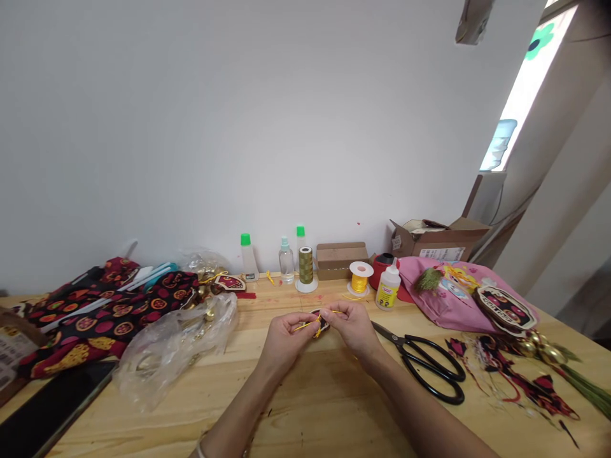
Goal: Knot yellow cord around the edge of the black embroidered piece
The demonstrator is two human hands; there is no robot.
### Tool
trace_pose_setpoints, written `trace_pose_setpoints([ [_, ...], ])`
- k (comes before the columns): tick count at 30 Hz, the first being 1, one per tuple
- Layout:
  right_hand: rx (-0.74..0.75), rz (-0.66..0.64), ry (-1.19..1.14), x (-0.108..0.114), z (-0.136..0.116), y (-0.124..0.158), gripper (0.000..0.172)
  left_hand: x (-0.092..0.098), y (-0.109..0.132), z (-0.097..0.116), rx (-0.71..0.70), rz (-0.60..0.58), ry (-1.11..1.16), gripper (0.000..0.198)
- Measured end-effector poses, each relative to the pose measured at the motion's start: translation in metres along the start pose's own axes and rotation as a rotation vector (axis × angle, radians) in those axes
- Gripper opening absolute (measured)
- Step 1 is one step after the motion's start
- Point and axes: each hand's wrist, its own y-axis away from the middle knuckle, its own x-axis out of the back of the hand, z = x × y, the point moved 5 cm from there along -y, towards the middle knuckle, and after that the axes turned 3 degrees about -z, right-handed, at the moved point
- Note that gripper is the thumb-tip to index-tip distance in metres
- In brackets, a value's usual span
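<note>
Near the middle of the wooden table, both of my hands meet over a yellow cord (319, 329). My left hand (290, 334) pinches the cord between thumb and fingertips. From the other side, my right hand (351, 324) also grips the yellow cord, its thumb and forefinger pressed together. Under the fingertips lies a small dark piece with a pale edge (325, 323), mostly covered by the hands. Large black-handled scissors (424, 362) rest just right of my right hand. Behind it stand a spool of yellow cord (359, 280) and a glue bottle with a yellow label (388, 287).
At left lie patterned dark cloth (143, 312), a clear plastic bag (176, 350) and a black phone-like slab (57, 407). Along the wall stand a green thread spool (305, 266) and several bottles. A pink bag (442, 299), a cardboard box (434, 242) and fabric scraps (520, 375) occupy the right.
</note>
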Motion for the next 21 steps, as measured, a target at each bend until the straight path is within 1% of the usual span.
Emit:
trace_pose_setpoints([
  [4,0.002,0.007,0.018,-0.002,0.002,0.0,0.021,0.003,-0.001,-0.004,0.031,0.011,-0.001,0.02],
  [10,0.037,0.075,0.036,-0.001,0.002,0.001,0.022,0.003,-0.001,-0.004,0.04,-0.009,0.031,0.017],
  [17,0.017,0.024,0.034,-0.001,0.005,-0.001,0.024,0.005,-0.001,-0.009,0.056,-0.009,0.072,0.021],
  [21,-0.01,0.017,0.016,-0.004,0.005,0.0,0.019,0.005,-0.002,-0.011,0.074,-0.003,0.036,0.021],
])
